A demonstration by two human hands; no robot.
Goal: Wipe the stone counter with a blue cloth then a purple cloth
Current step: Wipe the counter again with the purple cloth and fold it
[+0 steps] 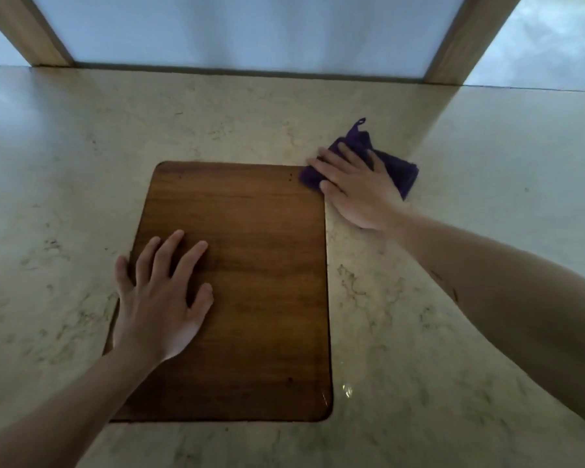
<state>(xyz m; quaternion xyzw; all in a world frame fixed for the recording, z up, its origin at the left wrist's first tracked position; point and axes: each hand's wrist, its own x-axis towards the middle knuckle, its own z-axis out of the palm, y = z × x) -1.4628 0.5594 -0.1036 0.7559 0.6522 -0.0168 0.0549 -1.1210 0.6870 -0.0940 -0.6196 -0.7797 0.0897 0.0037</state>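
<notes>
A folded purple cloth (397, 165) lies on the pale veined stone counter (453, 298), just beyond the far right corner of a wooden board. My right hand (355, 187) presses flat on the cloth, fingers spread and pointing left, and covers most of it. My left hand (163, 302) rests palm down with fingers apart on the near left part of the wooden board (250, 298), holding nothing. No blue cloth is in view.
The dark brown wooden board is set flush in the middle of the counter. Behind the counter runs a frosted window (250, 28) with wooden frame posts (31, 28) at left and right. A small wet glint (347, 390) shows by the board's near right corner.
</notes>
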